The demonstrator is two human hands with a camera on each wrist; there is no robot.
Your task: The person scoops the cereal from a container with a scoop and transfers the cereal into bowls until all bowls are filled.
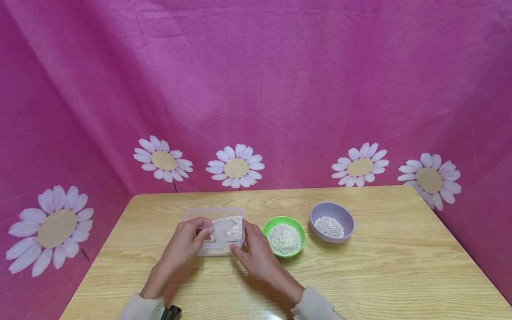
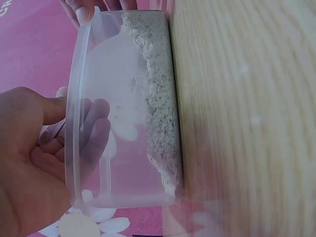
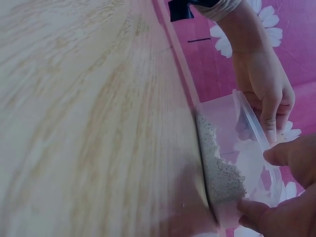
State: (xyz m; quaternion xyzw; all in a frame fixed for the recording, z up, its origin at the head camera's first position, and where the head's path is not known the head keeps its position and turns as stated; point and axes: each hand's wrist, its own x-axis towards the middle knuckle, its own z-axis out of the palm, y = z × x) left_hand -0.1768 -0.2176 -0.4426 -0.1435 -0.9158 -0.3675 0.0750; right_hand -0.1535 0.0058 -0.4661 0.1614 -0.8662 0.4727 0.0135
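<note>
A clear plastic tub stands on the table, holding pale, oat-like flakes heaped unevenly along its bottom. My left hand reaches over the tub's left side, thumb and fingers pinching a translucent, rounded plastic piece inside it. In the left wrist view, the curled fingers show through the tub's wall, above the flakes. At the other end, my right hand grips the tub's right side, thumb toward the front and fingers behind. The right wrist view shows that thumb by the rim.
Just right of my right hand sits a green bowl full of similar flakes. Farther right is a purple bowl with a smaller heap. The wooden table ends at a pink curtain printed with daisies.
</note>
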